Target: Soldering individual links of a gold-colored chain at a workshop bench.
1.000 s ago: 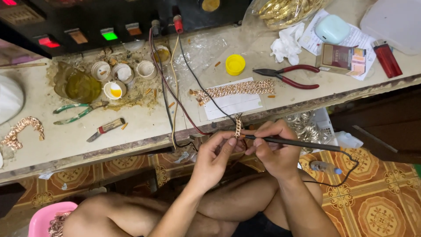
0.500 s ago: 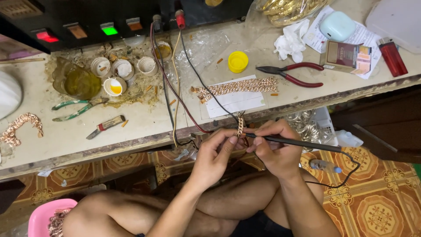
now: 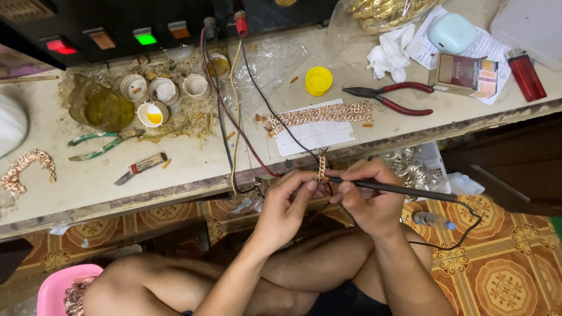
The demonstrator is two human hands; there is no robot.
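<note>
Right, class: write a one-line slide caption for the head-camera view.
Left hand steadies a chain piece while right hand holds a wired pen tool to it.

- The left hand (image 3: 287, 205) pinches a short gold chain piece (image 3: 321, 165) just below the edge of the table (image 3: 175, 169).
- The right hand (image 3: 369, 196) holds a thin black pen tool (image 3: 398, 190), and its tip touches the chain piece.
- A black wire (image 3: 462, 234) hangs from the back of the pen tool.
- A long gold chain (image 3: 316, 115) lies on a white paper (image 3: 313, 134) on the table.
- Red pliers (image 3: 392, 96) lie just to the right of it.
- A yellow cap (image 3: 318, 81) sits above the paper.
- Small white pots (image 3: 164, 90) stand by a messy yellow puddle (image 3: 102, 108).
- Green pliers (image 3: 102, 144) lie below the puddle.
- A red lighter (image 3: 527, 75) lies far right.
</note>
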